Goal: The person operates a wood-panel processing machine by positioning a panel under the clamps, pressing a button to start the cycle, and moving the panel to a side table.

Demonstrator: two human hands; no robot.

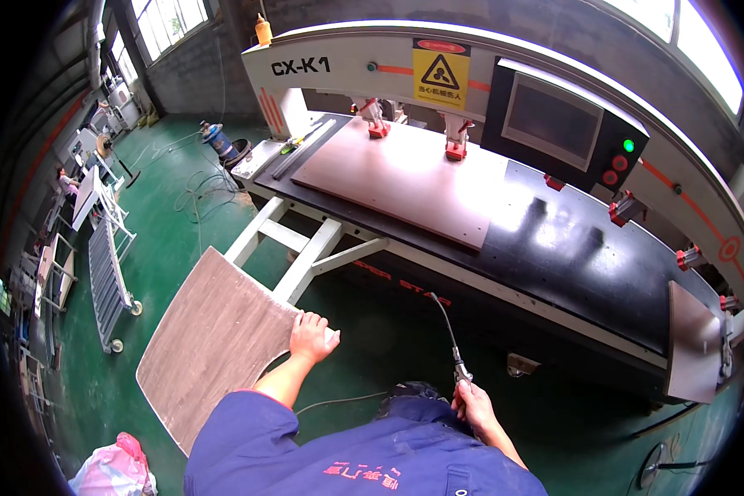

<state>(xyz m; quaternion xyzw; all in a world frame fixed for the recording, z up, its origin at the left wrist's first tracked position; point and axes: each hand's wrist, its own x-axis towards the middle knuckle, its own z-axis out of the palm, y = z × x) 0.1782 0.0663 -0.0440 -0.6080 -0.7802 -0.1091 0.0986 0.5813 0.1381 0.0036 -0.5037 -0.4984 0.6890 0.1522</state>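
Observation:
My left hand (pixel 310 335) grips the near right corner of a brown wood-grain panel (pixel 211 343), which hangs tilted over the green floor beside the machine. My right hand (pixel 474 407) is closed around a slim metal air nozzle (pixel 460 372) with a thin hose (pixel 442 314) that rises to the machine's front edge. A second, pinkish-brown panel (pixel 405 178) lies flat on the black machine bed (pixel 570 248) under two red clamps (pixel 456 149). My blue sleeves fill the lower edge.
The large white machine has a gantry with a yellow warning sign (pixel 441 74) and a dark control screen (pixel 550 120). A white frame (pixel 306 248) juts from its left. Wheeled racks (pixel 107 273), hoses and a pink bag (pixel 116 467) sit on the green floor.

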